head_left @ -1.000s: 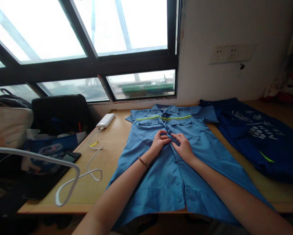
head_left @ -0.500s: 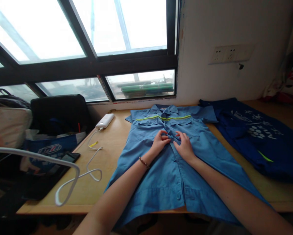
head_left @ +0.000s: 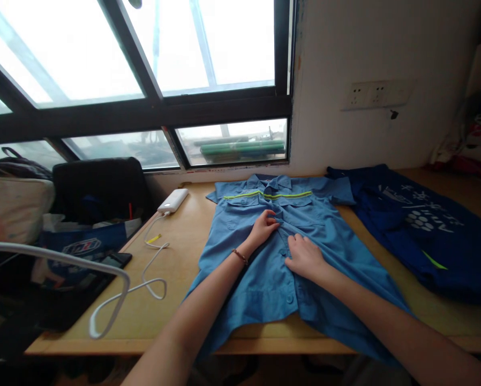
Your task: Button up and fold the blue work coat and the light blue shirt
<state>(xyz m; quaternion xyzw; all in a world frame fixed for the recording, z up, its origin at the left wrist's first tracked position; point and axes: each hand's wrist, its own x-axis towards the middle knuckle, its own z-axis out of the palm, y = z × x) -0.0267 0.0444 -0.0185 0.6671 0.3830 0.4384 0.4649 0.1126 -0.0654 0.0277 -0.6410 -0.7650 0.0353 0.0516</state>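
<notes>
A light blue short-sleeved work shirt point(head_left: 260, 268) with a yellow-green stripe across the chest lies face up on the wooden table point(head_left: 180, 268). Its hem hangs over the front edge. My left hand point(head_left: 263, 226) rests on the button placket at chest height, fingers curled and pinching the cloth. My right hand point(head_left: 305, 256) lies a little lower on the placket, fingers bent and pressing down on the fabric. A beaded bracelet sits on my left wrist.
A dark blue printed garment point(head_left: 417, 225) lies to the right of the shirt. A white power bank point(head_left: 173, 200) and its looping cable point(head_left: 154, 268) are on the left. Bags point(head_left: 83, 241), a black chair back point(head_left: 99, 185) and a white curved bar point(head_left: 104, 300) crowd the left side.
My right hand has slid down the placket toward me. The shirt has shifted up the table, so less of its hem hangs over the edge. My left hand stayed near the chest.
</notes>
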